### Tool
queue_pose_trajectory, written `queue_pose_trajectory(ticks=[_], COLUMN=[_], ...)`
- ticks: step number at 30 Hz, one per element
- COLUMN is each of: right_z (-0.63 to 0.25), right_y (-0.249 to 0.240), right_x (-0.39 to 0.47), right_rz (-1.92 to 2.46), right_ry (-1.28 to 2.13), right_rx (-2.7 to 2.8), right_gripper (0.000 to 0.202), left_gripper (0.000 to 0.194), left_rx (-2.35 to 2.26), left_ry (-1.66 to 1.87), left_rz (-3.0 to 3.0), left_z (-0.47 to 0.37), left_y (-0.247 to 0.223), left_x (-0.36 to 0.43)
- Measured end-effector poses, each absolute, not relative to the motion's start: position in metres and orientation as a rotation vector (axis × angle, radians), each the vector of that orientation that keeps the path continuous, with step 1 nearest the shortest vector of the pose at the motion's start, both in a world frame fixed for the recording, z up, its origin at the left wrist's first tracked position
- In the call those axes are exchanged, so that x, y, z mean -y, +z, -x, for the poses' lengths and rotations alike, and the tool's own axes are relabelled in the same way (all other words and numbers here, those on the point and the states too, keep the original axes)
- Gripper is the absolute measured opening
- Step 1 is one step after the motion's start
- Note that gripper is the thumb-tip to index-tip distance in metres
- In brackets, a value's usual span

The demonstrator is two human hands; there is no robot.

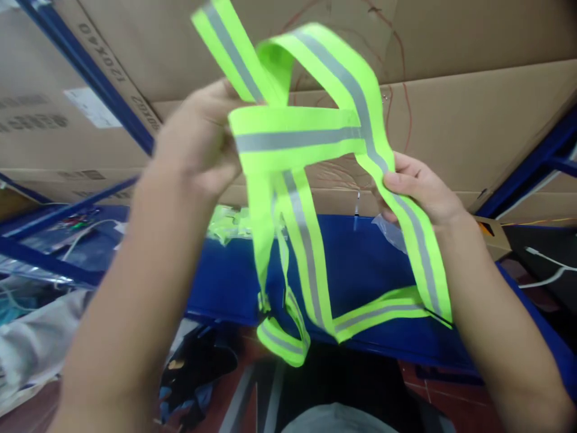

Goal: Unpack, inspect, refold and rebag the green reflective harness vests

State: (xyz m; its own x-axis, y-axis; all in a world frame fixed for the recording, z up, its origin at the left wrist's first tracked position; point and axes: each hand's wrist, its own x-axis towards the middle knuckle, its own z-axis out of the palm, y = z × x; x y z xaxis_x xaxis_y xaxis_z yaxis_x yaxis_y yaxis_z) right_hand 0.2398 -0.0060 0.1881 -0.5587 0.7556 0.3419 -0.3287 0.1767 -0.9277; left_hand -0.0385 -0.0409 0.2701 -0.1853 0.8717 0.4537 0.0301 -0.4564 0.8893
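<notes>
Up close, two hands hold a reflective strap vest [293,138].
Left hand [198,144] grips its band at centre frame; right hand [419,192] pinches a strap at right.

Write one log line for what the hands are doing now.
left hand: grips reflective strap vest | right hand: pinches a strap | vest: held up, loops dangling | below: blue table
</notes>
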Motion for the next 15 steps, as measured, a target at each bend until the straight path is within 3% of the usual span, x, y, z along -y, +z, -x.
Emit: queue_pose_trajectory(ticks=[2,9,15], right_z=[-0.238,-0.257,-0.253], right_y=[0.172,0.087,0.050], right_x=[-0.014,-0.095,-0.142], right_rz=[0.594,1.258,1.609], right_ry=[1.504,1.085,0.805], right_rx=[1.544,1.645,1.857], right_gripper=[0.037,0.036,0.025], left_gripper=[0.019,0.020,0.015], left_rx=[-1.022,-1.367,-1.516], left_ry=[1.671,1.619,1.460], left_rz=[-1.449,-1.221,-1.188], left_z=[0.032,0.039,0.038], left_y=[0.245,0.119,0.053], left_x=[0.003,-0.113,-0.158])
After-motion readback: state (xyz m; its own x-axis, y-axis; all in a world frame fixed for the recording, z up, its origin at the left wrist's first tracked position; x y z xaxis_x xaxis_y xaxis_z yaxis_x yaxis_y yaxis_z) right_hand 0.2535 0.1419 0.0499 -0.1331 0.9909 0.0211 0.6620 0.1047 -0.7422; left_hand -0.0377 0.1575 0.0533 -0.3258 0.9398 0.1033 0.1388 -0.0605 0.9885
